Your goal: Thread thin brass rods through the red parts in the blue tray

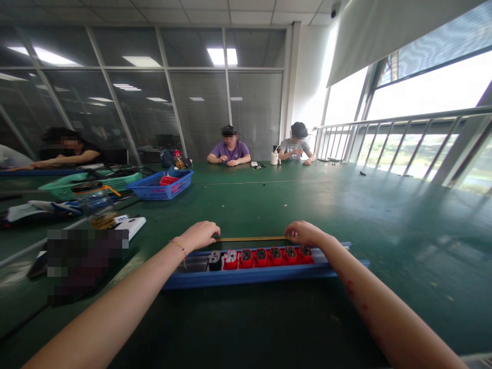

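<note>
Pinching yellow strip [251, 239] at both ends, left hand [200, 234] and right hand [306, 233] apparently hold it straight. Nearer, blue channel [249, 279] presumably aligns red housings [262, 262].

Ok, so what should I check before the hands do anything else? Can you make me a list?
1. Left hand by the left visible end of the thin yellow strip: ok.
2. Right hand by the strip's right visible end: ok.
3. Each grip tight on the strip: cannot tell, the fingertips are too small and partly hidden.
4. Six red blocks and one black block in a row in the long blue tray: ok.
5. Blue plastic basket apart from both hands: ok.
</note>
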Motion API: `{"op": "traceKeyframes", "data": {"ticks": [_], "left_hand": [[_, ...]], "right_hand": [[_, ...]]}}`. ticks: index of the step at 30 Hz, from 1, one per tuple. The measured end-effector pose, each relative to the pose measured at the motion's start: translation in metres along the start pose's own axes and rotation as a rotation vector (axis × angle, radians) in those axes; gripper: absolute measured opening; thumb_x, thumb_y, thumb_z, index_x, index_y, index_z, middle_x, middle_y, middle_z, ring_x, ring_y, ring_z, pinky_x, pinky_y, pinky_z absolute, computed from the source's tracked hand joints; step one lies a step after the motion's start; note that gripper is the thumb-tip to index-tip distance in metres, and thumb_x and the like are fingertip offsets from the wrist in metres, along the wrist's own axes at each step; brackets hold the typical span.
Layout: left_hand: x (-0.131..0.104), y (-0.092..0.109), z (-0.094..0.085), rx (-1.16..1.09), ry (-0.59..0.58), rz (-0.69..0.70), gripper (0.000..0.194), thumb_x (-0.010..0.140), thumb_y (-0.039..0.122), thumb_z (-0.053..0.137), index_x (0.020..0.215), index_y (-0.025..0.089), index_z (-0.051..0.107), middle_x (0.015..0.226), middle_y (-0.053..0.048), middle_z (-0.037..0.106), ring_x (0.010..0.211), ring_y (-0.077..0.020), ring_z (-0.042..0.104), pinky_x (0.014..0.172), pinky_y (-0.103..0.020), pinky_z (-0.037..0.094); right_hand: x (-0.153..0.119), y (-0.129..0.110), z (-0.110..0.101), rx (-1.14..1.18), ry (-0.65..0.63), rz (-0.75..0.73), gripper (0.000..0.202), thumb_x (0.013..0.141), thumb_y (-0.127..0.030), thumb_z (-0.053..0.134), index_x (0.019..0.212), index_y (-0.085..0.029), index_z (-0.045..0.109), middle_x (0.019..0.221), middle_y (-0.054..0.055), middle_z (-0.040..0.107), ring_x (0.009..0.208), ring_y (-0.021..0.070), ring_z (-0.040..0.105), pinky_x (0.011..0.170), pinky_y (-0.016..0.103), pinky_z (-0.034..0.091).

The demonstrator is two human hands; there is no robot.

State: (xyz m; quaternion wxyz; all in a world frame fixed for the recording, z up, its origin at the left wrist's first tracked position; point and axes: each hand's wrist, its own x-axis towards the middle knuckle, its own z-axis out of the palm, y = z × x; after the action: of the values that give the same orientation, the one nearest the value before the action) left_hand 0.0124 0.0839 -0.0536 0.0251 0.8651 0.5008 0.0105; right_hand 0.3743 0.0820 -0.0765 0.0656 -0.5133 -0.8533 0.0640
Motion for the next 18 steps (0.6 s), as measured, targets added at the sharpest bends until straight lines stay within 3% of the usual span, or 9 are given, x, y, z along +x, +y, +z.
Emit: {"op": "traceKeyframes", "data": {"ticks": [5, 10, 14, 18], "left_hand": [[0.003, 0.005, -0.001, 0.024, -0.049, 0.007, 0.023, 0.064, 0.007, 0.051, 0.079, 0.022, 0.061, 0.086, -0.003, 0.065, 0.08, -0.0184, 0.058, 0.067, -0.025, 0.04], [0.004, 0.009, 0.001, -0.02, -0.053, -0.008, 0.02, 0.057, 0.007, 0.052, 0.07, 0.021, 0.059, 0.076, -0.002, 0.063, 0.069, -0.0176, 0.057, 0.058, -0.024, 0.039], [-0.002, 0.009, -0.004, -0.114, -0.002, -0.03, 0.012, 0.061, 0.014, 0.049, 0.068, 0.019, 0.057, 0.072, -0.001, 0.06, 0.065, -0.0155, 0.055, 0.056, -0.022, 0.038], [-0.021, 0.011, -0.015, -0.214, 0.097, -0.062, 0.015, 0.072, 0.022, 0.041, 0.078, 0.018, 0.055, 0.072, 0.0, 0.057, 0.065, -0.0142, 0.053, 0.06, -0.023, 0.039]], "right_hand": [[0.006, -0.002, 0.0, -0.051, -0.02, -0.003, 0.029, 0.061, -0.012, 0.054, 0.084, -0.023, 0.066, 0.082, 0.001, 0.068, 0.076, 0.0178, 0.061, 0.062, 0.021, 0.04], [0.005, -0.002, 0.001, -0.047, -0.012, 0.019, 0.018, 0.058, -0.016, 0.058, 0.074, -0.021, 0.065, 0.073, 0.001, 0.067, 0.067, 0.0168, 0.059, 0.054, 0.02, 0.037], [-0.003, -0.004, -0.003, -0.021, 0.095, 0.054, 0.016, 0.062, -0.016, 0.052, 0.075, -0.018, 0.062, 0.076, 0.002, 0.064, 0.068, 0.0157, 0.056, 0.056, 0.021, 0.037], [-0.018, -0.007, -0.016, 0.08, 0.222, 0.049, 0.019, 0.071, -0.018, 0.044, 0.084, -0.018, 0.058, 0.073, 0.001, 0.061, 0.066, 0.014, 0.052, 0.058, 0.021, 0.038]]}}
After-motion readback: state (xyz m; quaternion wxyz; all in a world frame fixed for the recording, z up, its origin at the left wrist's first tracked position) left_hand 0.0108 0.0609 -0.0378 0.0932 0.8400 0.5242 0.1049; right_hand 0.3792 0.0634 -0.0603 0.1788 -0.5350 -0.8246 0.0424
